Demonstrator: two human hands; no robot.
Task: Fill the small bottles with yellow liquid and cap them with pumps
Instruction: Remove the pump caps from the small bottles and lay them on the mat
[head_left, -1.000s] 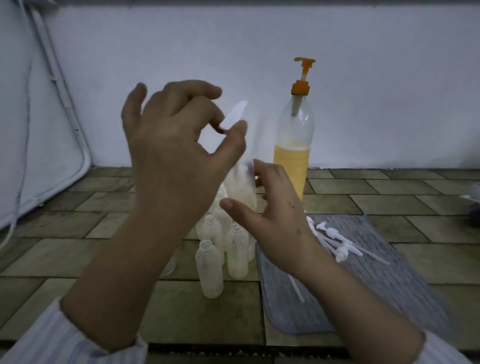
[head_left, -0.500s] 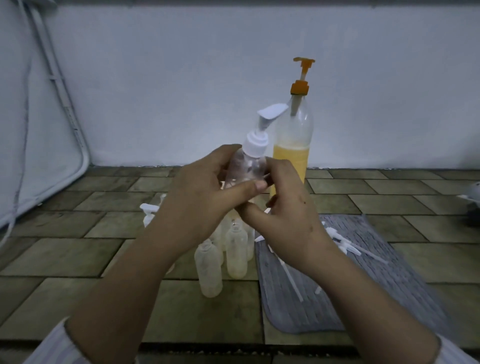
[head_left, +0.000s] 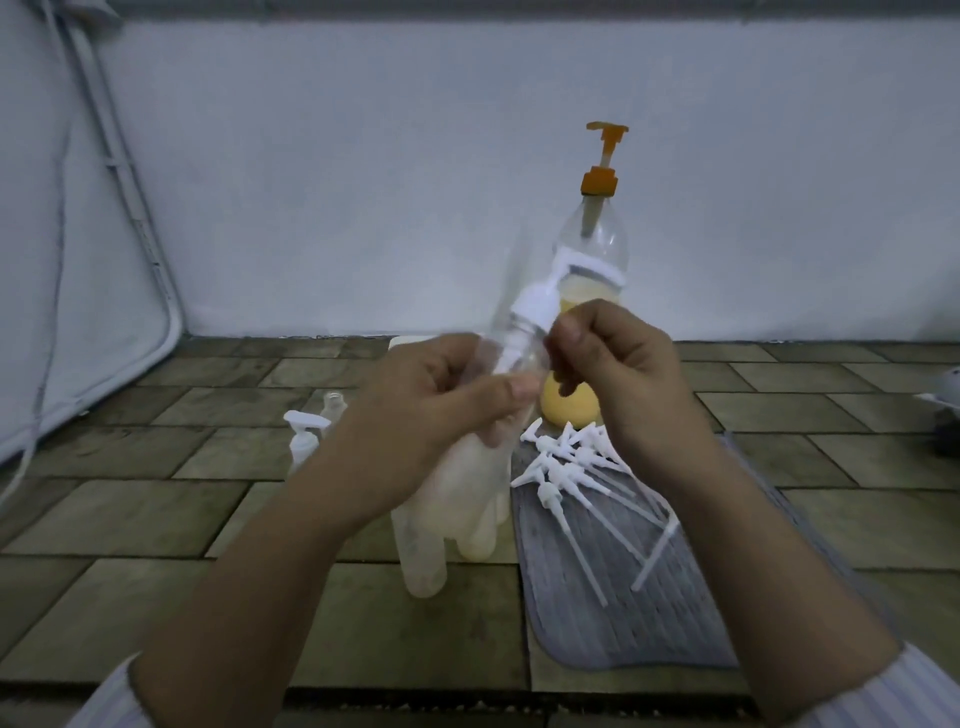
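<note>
Head view: my left hand (head_left: 441, 400) grips a small clear bottle (head_left: 511, 358), held up and tilted in front of me, while my right hand (head_left: 618, 364) pinches the white pump (head_left: 535, 306) seated on its neck. Below my hands a cluster of small bottles (head_left: 457, 499) stands on the tiled floor (head_left: 156, 509), some with yellow liquid. Loose pumps (head_left: 576, 467) lie on a grey mat (head_left: 639, 613) just right of them. Behind stands a big bottle (head_left: 592, 260) of yellow liquid with an orange pump (head_left: 602, 161). One capped bottle (head_left: 304, 436) stands to the left.
</note>
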